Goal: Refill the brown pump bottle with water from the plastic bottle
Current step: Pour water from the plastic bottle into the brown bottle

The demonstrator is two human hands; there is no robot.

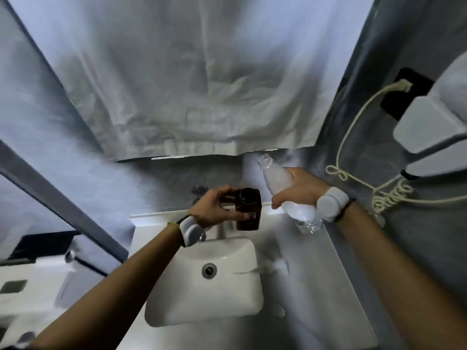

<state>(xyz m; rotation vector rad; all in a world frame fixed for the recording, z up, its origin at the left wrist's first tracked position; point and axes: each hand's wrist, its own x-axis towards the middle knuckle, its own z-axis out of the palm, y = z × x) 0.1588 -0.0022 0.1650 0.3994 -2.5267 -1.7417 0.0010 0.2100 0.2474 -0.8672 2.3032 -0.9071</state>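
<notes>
My left hand (214,205) grips the brown square bottle (249,210) above the back of the white sink (177,311). The bottle's round mouth is open and faces up, with no pump on it. To its right, my right hand (300,189) holds the clear plastic bottle (285,190) around its middle. That bottle is uncapped and tilted, its open neck pointing up and to the left, higher than the brown bottle's mouth and apart from it. A white pump head (275,266) with its tube lies on the counter right of the basin.
A faucet (198,192) stands behind the sink, partly hidden by my left hand. A white sheet (189,84) covers the wall above. At right, a cream cord (353,137) runs from a black outlet to a white wall appliance (429,127). A small white cap (278,310) lies on the counter.
</notes>
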